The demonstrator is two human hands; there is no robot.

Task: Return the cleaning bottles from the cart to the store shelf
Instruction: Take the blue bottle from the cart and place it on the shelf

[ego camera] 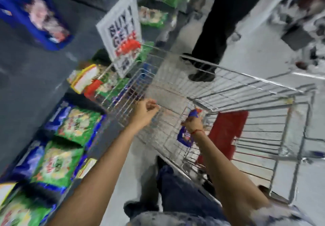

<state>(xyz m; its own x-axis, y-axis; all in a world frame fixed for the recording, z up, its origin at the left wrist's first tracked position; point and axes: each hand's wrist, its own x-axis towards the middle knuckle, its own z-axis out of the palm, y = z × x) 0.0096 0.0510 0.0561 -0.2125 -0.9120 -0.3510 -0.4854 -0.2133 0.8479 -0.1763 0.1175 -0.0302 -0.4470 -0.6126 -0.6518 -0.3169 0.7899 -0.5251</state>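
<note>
A blue cleaning bottle (184, 137) hangs inside the wire cart (246, 92), at its near end, with its long axis running from its lower end, which points near and left, up to a blue top with a red tip that points far and right. The blur hides its label. The right hand (193, 122) is wrapped around the bottle's upper part, fingers closed on it, a red thread around the wrist. Just right of the bottle, a red panel (226, 134) stands in the cart.

The left hand (146, 113) is over the cart's left side, fingers curled in close to the palm; whether it grips the wire cannot be told.

Left of the cart, the store shelf (98, 132) carries green and blue packets (77, 123) in rows. A white sign (121, 32) reading "BUY 1 GET 1" stands at the cart's far left corner. Beyond the cart's far end, a person in black trousers (221, 23) stands on the grey floor (255, 53).
</note>
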